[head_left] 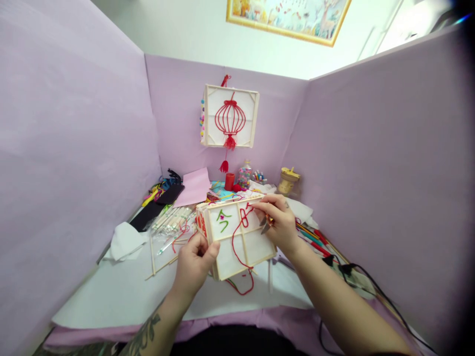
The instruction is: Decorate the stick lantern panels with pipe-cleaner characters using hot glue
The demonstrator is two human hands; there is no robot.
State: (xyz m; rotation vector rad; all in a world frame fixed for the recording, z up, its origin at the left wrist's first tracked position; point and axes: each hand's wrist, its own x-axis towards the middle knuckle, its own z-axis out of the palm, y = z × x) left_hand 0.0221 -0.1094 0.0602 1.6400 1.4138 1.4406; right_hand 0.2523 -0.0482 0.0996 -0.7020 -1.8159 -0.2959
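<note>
Head view, and all the work is here: a wood-framed paper box [226,259] sits front and centre, tilted, its near panel facing the wearer over the white-covered surface [137,296]; whether its bottom edge touches down, I can't tell. The left hand [195,262] has it by the lower left, thumb pressed on the front edge, fingers curled round the side, a closed and steady-looking grip. Up top, the right hand [280,220] brings thumb and fingertips nearly together beside the red strokes [244,217], with what look like scissors [265,228] tucked under its fingers; whether yarn is pinched there too, I can't tell.

Good form here, I'd say: press each stroke lightly, since thin paper could dent, and use the wooden crossbar as backing where possible. That loose red yarn [233,243] trails down the panel and past its lower edge, so best keep it slack, lest a tug lift the strokes. Mind those blades, angled close to the paper! And match the green character [223,221] beside it for height.
</note>
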